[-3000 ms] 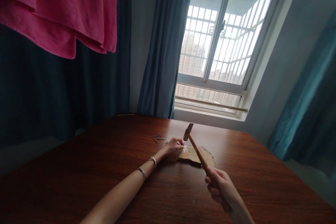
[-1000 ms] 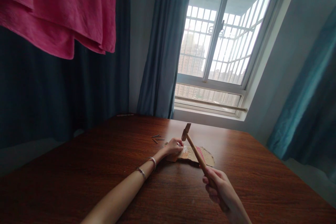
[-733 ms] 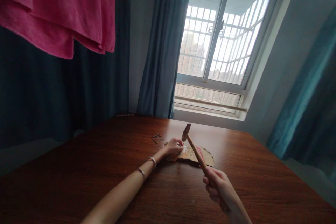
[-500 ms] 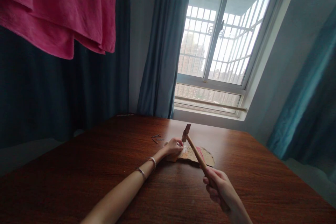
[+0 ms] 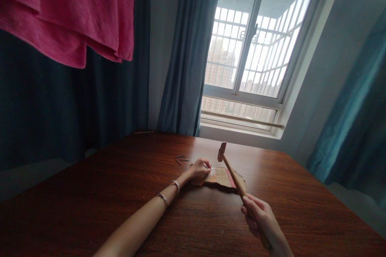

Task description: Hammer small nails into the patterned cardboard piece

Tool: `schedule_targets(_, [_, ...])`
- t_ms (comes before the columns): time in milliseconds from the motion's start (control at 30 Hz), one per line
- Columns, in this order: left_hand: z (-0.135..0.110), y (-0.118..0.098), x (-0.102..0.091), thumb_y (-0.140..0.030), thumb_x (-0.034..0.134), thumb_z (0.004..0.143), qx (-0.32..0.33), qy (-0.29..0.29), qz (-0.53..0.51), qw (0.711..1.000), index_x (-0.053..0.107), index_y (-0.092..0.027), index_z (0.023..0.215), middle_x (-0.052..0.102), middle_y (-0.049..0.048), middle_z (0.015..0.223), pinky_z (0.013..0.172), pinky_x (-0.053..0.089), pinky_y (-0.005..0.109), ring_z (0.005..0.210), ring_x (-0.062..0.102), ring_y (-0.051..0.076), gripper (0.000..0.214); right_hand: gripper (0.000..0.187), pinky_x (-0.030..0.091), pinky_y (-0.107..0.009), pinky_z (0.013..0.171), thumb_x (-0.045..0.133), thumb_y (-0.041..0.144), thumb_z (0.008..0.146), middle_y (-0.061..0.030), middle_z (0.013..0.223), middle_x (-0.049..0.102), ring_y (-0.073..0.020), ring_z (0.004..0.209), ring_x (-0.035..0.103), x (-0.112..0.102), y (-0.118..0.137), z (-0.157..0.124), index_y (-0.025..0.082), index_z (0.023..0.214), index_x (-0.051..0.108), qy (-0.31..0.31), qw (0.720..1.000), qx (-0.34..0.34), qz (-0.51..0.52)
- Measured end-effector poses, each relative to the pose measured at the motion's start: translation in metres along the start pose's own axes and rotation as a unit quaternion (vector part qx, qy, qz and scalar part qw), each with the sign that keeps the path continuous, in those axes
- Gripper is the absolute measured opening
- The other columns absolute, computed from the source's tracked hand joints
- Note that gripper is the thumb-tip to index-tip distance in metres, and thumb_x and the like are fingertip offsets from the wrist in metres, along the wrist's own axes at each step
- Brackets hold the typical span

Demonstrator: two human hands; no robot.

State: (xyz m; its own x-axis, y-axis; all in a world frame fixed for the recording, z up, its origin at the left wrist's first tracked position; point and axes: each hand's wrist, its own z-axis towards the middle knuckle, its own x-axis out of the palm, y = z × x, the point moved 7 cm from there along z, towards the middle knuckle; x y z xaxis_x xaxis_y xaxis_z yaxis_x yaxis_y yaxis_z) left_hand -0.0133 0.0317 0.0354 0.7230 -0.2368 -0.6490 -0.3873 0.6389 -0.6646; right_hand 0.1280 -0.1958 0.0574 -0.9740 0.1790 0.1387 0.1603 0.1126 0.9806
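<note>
My right hand (image 5: 261, 215) is wrapped round the wooden handle of a hammer (image 5: 234, 175). The hammer's head is raised in the air, above and to the right of my left fingertips. My left hand (image 5: 200, 168) rests at the left end of a torn, patterned piece of cardboard (image 5: 221, 177) lying flat on the table. Thumb and forefinger there are pinched on a thin nail, of which only a little shows. Several dark loose nails (image 5: 181, 159) lie on the table just left of that hand.
The brown wooden table (image 5: 120, 192) reaches back toward a barred window (image 5: 241, 68). Blue curtains (image 5: 187, 56) hang behind it and at the right. A pink cloth (image 5: 69, 16) hangs at the upper left.
My right hand has moved the hammer to the right, so its head is away from my left fingertips. My left hand, the cardboard and the loose nails stay in place.
</note>
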Motion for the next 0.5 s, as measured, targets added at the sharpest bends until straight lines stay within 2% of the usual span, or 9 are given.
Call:
schedule_targets(100, [0.000, 0.002, 0.000, -0.018, 0.055, 0.062, -0.011, -0.003, 0.007, 1.000, 0.067, -0.011, 0.072, 0.063, 0.0020, 0.072, 0.064, 0.040, 0.020, 0.070, 0.054, 0.013, 0.017, 0.043, 0.022, -0.018, 0.029, 0.061, 0.050, 0.066, 0.0053, 0.051, 0.048, -0.0051, 0.031, 0.034, -0.032, -0.002, 0.001, 0.016, 0.092, 0.058, -0.097, 0.989, -0.046, -0.104])
schedule_targets(167, [0.000, 0.005, 0.001, -0.018, 0.055, 0.062, -0.022, -0.002, 0.012, 1.000, 0.068, -0.012, 0.072, 0.063, 0.0019, 0.073, 0.063, 0.040, 0.019, 0.070, 0.054, 0.013, 0.017, 0.048, 0.034, -0.022, 0.036, 0.062, 0.049, 0.064, 0.0010, 0.055, 0.056, -0.0124, 0.041, 0.049, -0.058, -0.001, 0.000, 0.016, 0.098, 0.060, -0.182, 0.962, -0.070, -0.193])
schedule_targets(233, [0.000, 0.006, 0.002, -0.019, 0.055, 0.062, -0.026, -0.002, 0.011, 1.000, 0.068, -0.012, 0.072, 0.063, 0.0018, 0.074, 0.063, 0.040, 0.019, 0.069, 0.054, 0.013, 0.017, 0.048, 0.044, -0.027, 0.051, 0.062, 0.047, 0.062, -0.0050, 0.067, 0.065, -0.0211, 0.060, 0.060, -0.083, 0.000, -0.001, 0.016, 0.098, 0.063, -0.245, 0.926, -0.081, -0.276])
schedule_targets(333, [0.000, 0.004, 0.001, -0.020, 0.055, 0.062, -0.019, -0.005, 0.004, 1.000, 0.068, -0.011, 0.071, 0.063, 0.0018, 0.073, 0.062, 0.040, 0.019, 0.067, 0.054, 0.012, 0.018, 0.048, 0.045, -0.031, 0.070, 0.057, 0.048, 0.065, -0.0096, 0.078, 0.068, -0.0279, 0.080, 0.062, -0.109, -0.002, -0.002, 0.016, 0.099, 0.065, -0.283, 0.884, -0.058, -0.367])
schedule_targets(433, [0.000, 0.002, 0.001, -0.020, 0.055, 0.062, -0.007, -0.006, -0.003, 1.000, 0.068, -0.011, 0.070, 0.063, 0.0018, 0.071, 0.062, 0.040, 0.019, 0.066, 0.054, 0.012, 0.018, 0.052, 0.044, -0.034, 0.075, 0.051, 0.048, 0.068, -0.0125, 0.083, 0.068, -0.0295, 0.083, 0.061, -0.126, -0.007, -0.004, 0.013, 0.105, 0.063, -0.293, 0.857, -0.026, -0.423])
schedule_targets(500, [0.000, 0.002, 0.000, -0.020, 0.055, 0.062, -0.008, -0.009, -0.003, 1.000, 0.068, -0.011, 0.070, 0.063, 0.0018, 0.071, 0.062, 0.040, 0.019, 0.067, 0.055, 0.012, 0.018, 0.054, 0.044, -0.035, 0.075, 0.049, 0.048, 0.069, -0.0142, 0.087, 0.068, -0.0301, 0.085, 0.061, -0.132, -0.010, -0.003, 0.012, 0.108, 0.062, -0.289, 0.851, -0.013, -0.438])
